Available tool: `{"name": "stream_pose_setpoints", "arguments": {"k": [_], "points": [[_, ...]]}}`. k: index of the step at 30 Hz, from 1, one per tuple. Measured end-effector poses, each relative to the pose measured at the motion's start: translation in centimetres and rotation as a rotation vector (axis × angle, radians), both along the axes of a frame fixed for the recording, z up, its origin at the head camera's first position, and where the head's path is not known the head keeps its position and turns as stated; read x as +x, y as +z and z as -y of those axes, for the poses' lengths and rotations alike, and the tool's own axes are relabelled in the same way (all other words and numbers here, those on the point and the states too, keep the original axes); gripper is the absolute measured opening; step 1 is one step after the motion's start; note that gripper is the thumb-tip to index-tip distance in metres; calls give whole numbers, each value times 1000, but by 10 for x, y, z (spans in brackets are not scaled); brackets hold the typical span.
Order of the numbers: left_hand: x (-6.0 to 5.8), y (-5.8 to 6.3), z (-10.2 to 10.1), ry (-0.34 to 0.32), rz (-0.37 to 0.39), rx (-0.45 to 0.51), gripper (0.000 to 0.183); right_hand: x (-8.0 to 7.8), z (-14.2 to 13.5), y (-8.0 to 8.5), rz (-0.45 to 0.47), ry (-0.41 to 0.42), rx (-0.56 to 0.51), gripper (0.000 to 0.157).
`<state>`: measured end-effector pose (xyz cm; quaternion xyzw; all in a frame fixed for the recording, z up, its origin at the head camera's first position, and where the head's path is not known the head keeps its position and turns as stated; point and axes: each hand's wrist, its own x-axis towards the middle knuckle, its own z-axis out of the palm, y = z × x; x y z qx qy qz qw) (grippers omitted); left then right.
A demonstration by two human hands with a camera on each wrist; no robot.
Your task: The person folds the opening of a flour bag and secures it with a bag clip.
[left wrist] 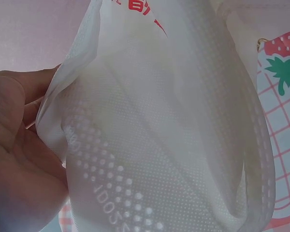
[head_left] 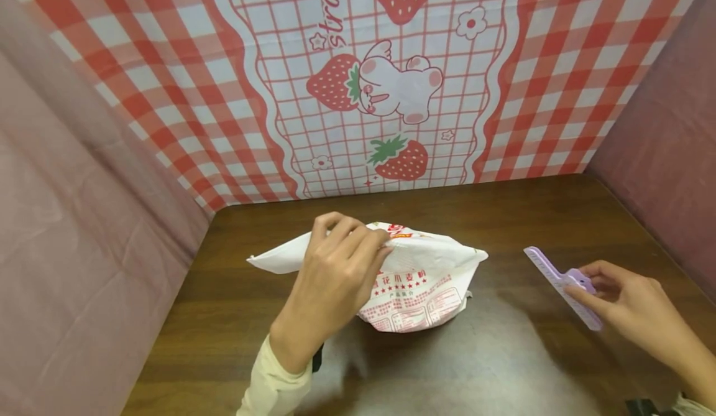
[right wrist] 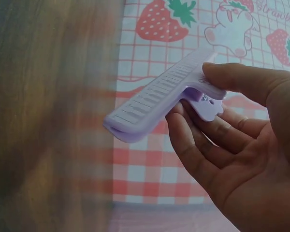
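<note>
At the centre of the head view, a white bag (head_left: pixel 416 279) sits on the dark wooden table (head_left: pixel 492 372), its flattened top drawn out to a pointed corner on either side. Red Chinese characters, a row of red stars and boxed small print cover its front; the left wrist view shows thin, wrinkled material embossed with pale dots. The left hand (head_left: pixel 335 273) has its fingers curled over the top edge, gripping it. At the right of the frame, the right hand (head_left: pixel 637 307) pinches a lilac clip (head_left: pixel 554 277) between thumb and fingers, its long bar ribbed, its handle wavy-edged, well apart from the bag.
</note>
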<state>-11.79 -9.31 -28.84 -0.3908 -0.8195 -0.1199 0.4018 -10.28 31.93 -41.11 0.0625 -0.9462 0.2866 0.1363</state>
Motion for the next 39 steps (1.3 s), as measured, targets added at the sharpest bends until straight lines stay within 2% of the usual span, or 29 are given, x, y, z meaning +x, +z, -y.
{"name": "stream_pose_setpoints", "arguments": {"k": [4, 14, 17, 24, 28, 31, 39], "points": [[0, -1, 1, 12, -3, -7, 13, 1, 5, 4, -10, 32, 4, 23], [0, 0, 1, 0, -7, 4, 12, 5, 18, 10, -102, 195, 95, 22], [0, 0, 1, -3, -11, 11, 13, 4, 22, 13, -132, 202, 95, 24], [0, 1, 2, -12, -17, 19, 12, 3, 29, 20, -274, 180, 115, 28], [0, 1, 2, -4, -15, 8, 12, 2, 36, 27, -311, 181, 100, 28], [0, 1, 2, 1, -12, 1, 12, 0, 43, 35, -335, 207, 79, 28], [0, 0, 2, 7, -8, -12, 12, -5, 63, 62, -400, 259, 113, 35]]}}
